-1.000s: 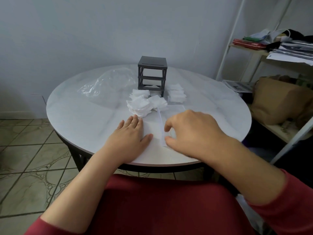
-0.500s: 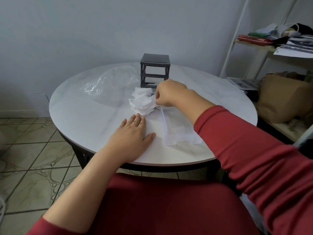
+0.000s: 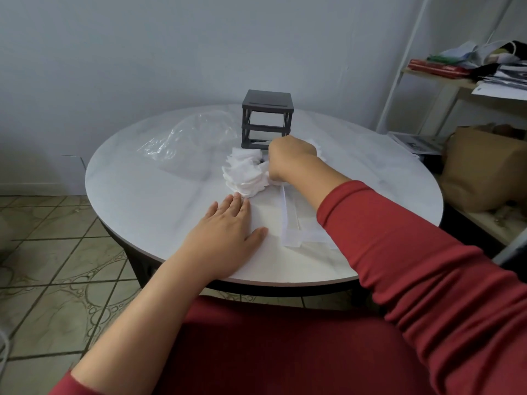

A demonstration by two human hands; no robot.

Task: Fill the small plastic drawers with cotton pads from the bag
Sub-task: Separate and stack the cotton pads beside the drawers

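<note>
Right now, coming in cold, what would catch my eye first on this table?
A fluffy heap of white cotton pads sits at the middle of the round table, with the right hand curled into it. Just behind stands a dark drawer frame, and a crumpled clear plastic bag lies to its left.

No text, label, brand or number can be read anywhere in the frame. At the upper right, the stack of papers (image 3: 504,78) on the shelf (image 3: 445,81) carries dark print, too blurred to make out. The red flat item (image 3: 436,68) beside it shows a pale strip, illegible. At the right edge, lower down, a printed sheet (image 3: 413,142) has grey blocks of print, also unreadable. On the bench (image 3: 148,195), the dark drawer frame (image 3: 267,118), the clear bag (image 3: 194,138) and the cotton pads (image 3: 245,175) show plain surfaces.
</note>
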